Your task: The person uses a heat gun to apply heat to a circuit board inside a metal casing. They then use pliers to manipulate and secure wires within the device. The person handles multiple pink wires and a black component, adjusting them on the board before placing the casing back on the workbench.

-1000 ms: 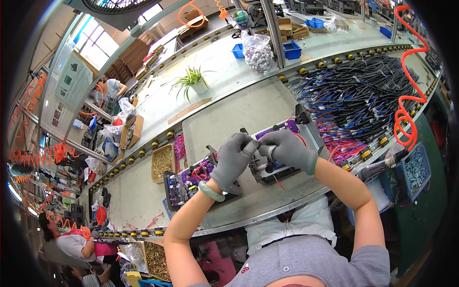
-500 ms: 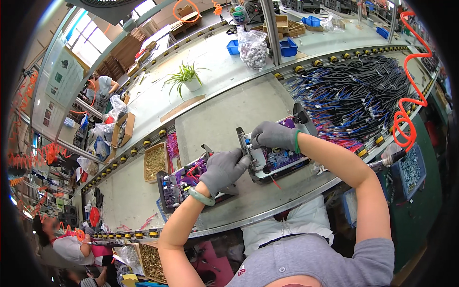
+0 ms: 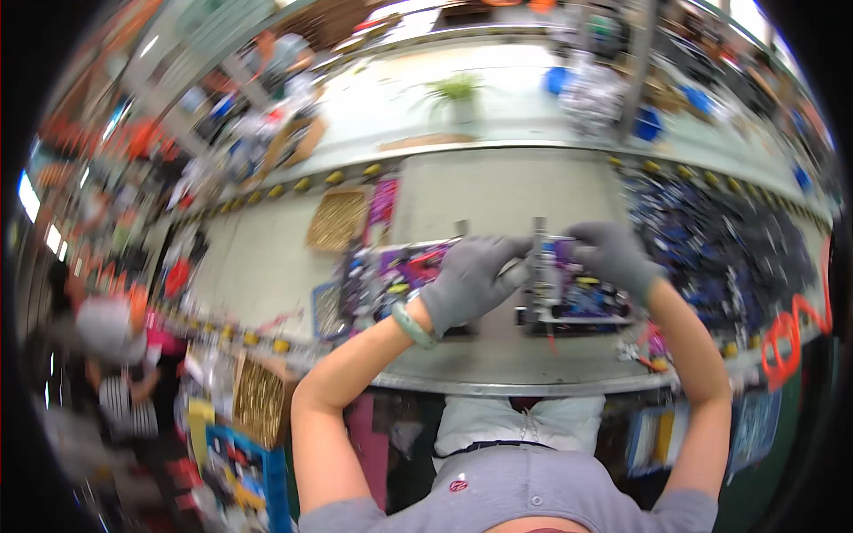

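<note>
Both gloved hands have shifted toward the middle of the view since the half-second-earlier picture, and the whole scene now shows motion blur, so fine detail is limited. Reading from the left: a shallow tan tray of small brass-coloured parts (image 3: 338,218) sits on the pale grey workbench (image 3: 267,266), well apart from either hand. Next to it lies a purple and dark fixture crowded with small components (image 3: 391,275), partly hidden behind the left forearm. The left hand (image 3: 466,280), in a grey knit glove with a pale green bangle (image 3: 410,325) at the wrist, has its fingers curled toward the upright grey metal assembly with a narrow vertical post (image 3: 544,275); it appears to touch the assembly's left side, though blur prevents confirming a firm hold. The assembly stands between the two hands, its long axis running away from the person, up the picture. The right hand (image 3: 613,256), gloved likewise, closes over the assembly's upper right corner, fingers bent round it. Both hands are about equally near; the assembly lies to the right of the left fingers and to the left of the right fingers. Farther right, a heap of dark blue and black cable harnesses (image 3: 720,249) covers the bench, and a coiled orange air hose (image 3: 791,333) hangs at the far right edge.
</note>
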A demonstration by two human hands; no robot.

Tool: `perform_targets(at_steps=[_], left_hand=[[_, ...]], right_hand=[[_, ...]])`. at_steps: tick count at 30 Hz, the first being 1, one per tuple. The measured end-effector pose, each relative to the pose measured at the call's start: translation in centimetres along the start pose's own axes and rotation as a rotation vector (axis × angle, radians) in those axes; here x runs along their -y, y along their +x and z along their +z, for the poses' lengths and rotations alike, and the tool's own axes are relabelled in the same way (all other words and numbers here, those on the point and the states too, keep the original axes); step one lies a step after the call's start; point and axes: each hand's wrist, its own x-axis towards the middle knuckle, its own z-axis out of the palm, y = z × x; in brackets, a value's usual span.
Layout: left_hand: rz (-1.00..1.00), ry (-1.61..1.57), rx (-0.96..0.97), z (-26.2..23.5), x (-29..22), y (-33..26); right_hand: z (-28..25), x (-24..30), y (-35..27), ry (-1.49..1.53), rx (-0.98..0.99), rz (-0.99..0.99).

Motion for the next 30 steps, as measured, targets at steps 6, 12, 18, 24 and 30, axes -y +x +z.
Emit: perform_targets(at_steps=[6,12,18,24,30], left_hand=[[-0.502,-0.128,-0.565,-11.2,8.7,-8.9],[-1.025,0.162,0.25,-9.1,20.0,-22.7],[-1.151,0.313,0.476,-3.1,19.0,-22.3],[-1.138,0.437,0.537,-1.6,19.3,-23.1],[-1.099,0.52,0.677,-1.6,18.6,-23.7]], right_hand=[[-5.6,-9.8,-3.5,-0.495,-0.499,-0.239],[-3.4,-12.9,-2.5,0.241,-0.291,0.011],[-4.3,-14.3,-2.6,0.231,-0.286,-0.026],[-4.0,-14.5,-2.4,0.374,-0.257,0.052],[-3.6,-15.4,-3.0,0.386,-0.307,-0.039]])
